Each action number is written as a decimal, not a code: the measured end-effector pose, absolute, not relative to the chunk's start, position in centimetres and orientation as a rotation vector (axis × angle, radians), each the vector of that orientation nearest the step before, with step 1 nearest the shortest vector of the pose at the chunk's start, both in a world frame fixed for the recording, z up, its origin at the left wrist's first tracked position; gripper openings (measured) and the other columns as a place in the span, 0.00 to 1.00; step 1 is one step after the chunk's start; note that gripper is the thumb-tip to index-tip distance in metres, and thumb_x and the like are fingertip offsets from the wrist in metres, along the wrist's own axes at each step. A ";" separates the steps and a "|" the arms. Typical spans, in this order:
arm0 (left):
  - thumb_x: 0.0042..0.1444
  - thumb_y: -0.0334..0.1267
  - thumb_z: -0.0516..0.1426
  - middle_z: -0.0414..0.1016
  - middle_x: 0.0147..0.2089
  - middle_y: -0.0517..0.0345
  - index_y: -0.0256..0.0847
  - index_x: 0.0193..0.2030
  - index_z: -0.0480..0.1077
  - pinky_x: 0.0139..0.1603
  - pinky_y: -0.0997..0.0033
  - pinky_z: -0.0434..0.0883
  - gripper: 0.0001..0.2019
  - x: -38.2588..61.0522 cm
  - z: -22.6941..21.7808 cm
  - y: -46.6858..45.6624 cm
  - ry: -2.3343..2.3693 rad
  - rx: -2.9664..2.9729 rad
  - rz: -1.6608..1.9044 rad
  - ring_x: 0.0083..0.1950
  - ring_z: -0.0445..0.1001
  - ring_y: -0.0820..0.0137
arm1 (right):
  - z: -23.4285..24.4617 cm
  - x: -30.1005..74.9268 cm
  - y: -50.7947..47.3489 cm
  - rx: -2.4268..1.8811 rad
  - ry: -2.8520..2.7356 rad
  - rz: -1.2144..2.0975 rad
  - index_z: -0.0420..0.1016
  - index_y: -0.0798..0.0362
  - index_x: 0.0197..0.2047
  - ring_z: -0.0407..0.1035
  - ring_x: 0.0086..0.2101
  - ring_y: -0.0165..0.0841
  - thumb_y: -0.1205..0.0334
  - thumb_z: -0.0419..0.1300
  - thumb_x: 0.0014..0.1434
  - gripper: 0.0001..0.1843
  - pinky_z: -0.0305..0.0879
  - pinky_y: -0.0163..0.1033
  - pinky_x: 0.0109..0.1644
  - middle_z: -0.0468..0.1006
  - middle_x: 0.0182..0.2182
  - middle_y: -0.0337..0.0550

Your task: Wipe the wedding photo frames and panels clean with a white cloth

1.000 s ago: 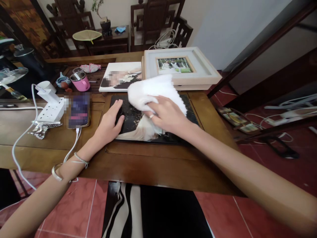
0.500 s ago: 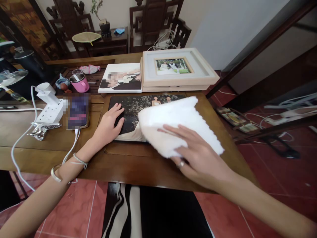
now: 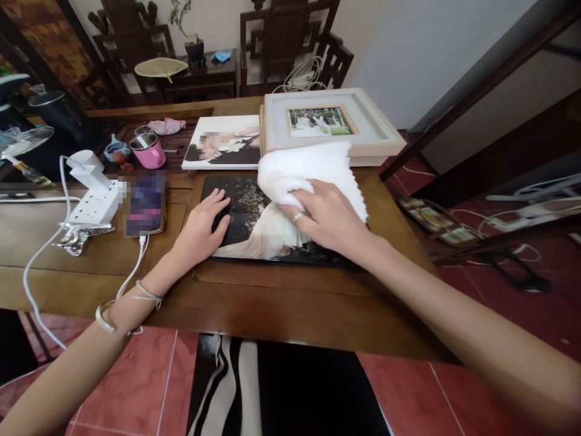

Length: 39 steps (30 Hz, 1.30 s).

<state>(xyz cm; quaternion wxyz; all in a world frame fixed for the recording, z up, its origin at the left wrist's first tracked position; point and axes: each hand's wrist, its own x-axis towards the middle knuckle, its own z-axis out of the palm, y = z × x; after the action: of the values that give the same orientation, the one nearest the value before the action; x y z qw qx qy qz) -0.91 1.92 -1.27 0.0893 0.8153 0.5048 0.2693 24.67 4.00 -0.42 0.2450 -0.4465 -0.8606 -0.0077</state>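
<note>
A dark photo panel [image 3: 240, 209] with a pale wedding gown in its picture lies flat on the wooden table [image 3: 254, 303]. My left hand [image 3: 204, 227] rests on its left edge, fingers outstretched and holding nothing. Over the panel's right part, my right hand [image 3: 329, 218] grips a white fluffy cloth [image 3: 308, 163], bunched under the fingers. The cloth hides the panel's upper right area and its far corner reaches the framed photo behind. A ring is on a finger of my right hand.
Behind the panel stand a smaller photo block [image 3: 222, 142] and a pale wooden picture frame [image 3: 367, 121]. On the left are a phone [image 3: 145, 203] on a charging cable, a white power strip [image 3: 97, 203] and a pink mug [image 3: 147, 151].
My right hand has moved the cloth away from me and slightly left, uncovering the panel's lower middle. My left hand stays on the left edge.
</note>
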 end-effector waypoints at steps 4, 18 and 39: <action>0.61 0.37 0.52 0.66 0.65 0.41 0.34 0.60 0.68 0.68 0.44 0.59 0.21 -0.9 -1.5 3.1 1.482 2.405 0.829 0.69 0.61 0.55 | -0.5 23.3 3.7 -1.035 -2.406 0.020 0.78 0.56 0.45 0.63 0.59 0.50 0.66 0.54 0.62 0.13 0.60 0.62 0.62 0.74 0.56 0.58; 0.62 0.38 0.51 0.66 0.65 0.40 0.32 0.57 0.70 0.68 0.44 0.59 0.20 -2.7 -0.9 3.5 1.493 2.387 0.818 0.69 0.61 0.55 | 0.3 28.2 1.4 -0.981 -2.448 0.149 0.74 0.51 0.29 0.67 0.56 0.51 0.63 0.53 0.63 0.13 0.66 0.62 0.57 0.72 0.58 0.53; 0.58 0.41 0.59 0.65 0.65 0.47 0.43 0.50 0.70 0.60 0.58 0.70 0.13 -2.3 0.7 4.3 1.433 1.831 1.465 0.66 0.65 0.57 | 0.6 27.1 -2.1 -0.958 -2.349 0.101 0.70 0.51 0.26 0.65 0.59 0.48 0.68 0.54 0.60 0.11 0.63 0.63 0.60 0.74 0.56 0.57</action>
<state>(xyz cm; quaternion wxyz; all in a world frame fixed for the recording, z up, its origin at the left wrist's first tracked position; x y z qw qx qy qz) -2.29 4.26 0.71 0.1956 0.6534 0.5114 0.5227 27.15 -2.14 0.64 0.2968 -0.3605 -0.8835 0.0381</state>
